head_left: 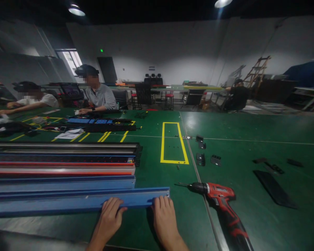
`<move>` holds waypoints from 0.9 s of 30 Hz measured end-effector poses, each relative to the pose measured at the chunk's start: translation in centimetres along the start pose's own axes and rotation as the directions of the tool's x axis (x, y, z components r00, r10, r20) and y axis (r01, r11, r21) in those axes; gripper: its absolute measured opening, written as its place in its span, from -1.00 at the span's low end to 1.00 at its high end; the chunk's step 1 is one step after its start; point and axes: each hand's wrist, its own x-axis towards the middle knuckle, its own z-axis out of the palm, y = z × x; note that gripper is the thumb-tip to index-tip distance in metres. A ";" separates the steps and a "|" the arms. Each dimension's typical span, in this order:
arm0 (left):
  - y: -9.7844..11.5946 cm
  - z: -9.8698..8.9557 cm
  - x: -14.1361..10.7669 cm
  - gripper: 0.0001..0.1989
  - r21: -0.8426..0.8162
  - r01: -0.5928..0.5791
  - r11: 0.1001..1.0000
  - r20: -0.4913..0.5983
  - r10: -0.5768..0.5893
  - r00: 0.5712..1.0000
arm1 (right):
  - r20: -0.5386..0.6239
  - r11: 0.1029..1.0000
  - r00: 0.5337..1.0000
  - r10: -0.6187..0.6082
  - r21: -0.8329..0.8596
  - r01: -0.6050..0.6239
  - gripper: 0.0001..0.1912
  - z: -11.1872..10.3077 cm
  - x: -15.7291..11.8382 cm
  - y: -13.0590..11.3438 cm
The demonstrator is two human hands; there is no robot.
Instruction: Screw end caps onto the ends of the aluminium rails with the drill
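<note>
A long blue metal profile (68, 201) lies along the near side of the green table, running out of view at the left. My left hand (109, 217) is closed over its near edge, fingers on top and thumb to the right. At the profile's right end, my right hand (164, 213) wraps its fingers over the same edge; its thumb is mostly hidden. Right behind lies a second blue profile (99, 183). To the right of my hands, a red and black cordless drill (219, 191) rests on its side, its long bit pointing left.
Further profiles, one with orange edges (94, 169), lie behind the blue ones. Small black brackets (200, 159) and a flat black piece (273, 188) are on the right. Yellow tape (174, 161) marks a rectangle on the table (235, 129). Two people (99, 94) sit across at the left.
</note>
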 end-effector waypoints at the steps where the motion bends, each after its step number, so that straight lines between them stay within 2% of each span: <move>1: -0.1 0.0 -0.1 -0.90 0.005 -0.007 1.000 -0.004 0.007 1.000 | 0.011 1.000 1.000 0.006 0.000 -0.006 -0.81 0.0 -0.1 -0.1; 4: -0.4 0.1 -0.3 -0.91 0.005 -0.028 1.000 -0.015 0.029 0.999 | 0.034 1.000 0.999 0.001 0.005 -0.001 -0.83 -0.1 -0.2 -0.2; 14: -1.2 0.2 -0.4 -0.91 -0.010 -0.052 0.999 -0.006 0.051 0.999 | -0.003 1.000 1.000 0.014 -0.003 -0.014 -0.81 0.8 -0.6 -0.4; 20: -1.0 0.2 -0.5 -0.93 0.019 -0.060 0.998 -0.011 0.060 0.998 | 0.062 0.999 0.998 -0.001 0.055 -0.002 -0.87 0.3 -0.5 -0.3; 22: -1.0 0.2 -0.6 -0.94 0.022 -0.051 0.998 -0.010 0.052 0.999 | 0.075 0.996 0.997 -0.001 0.094 -0.006 -0.87 -0.5 -0.4 -0.4; 24: -0.9 0.2 -0.8 -0.95 0.020 -0.049 0.999 -0.009 0.049 0.999 | 0.083 0.981 0.997 -0.001 0.191 -0.015 -0.80 -2.2 -0.1 -0.3; 27: -0.9 0.2 -0.9 -0.95 0.029 -0.054 0.998 -0.008 0.055 0.998 | 0.090 0.914 0.996 -0.001 0.403 -0.036 -0.53 -6.9 0.9 0.6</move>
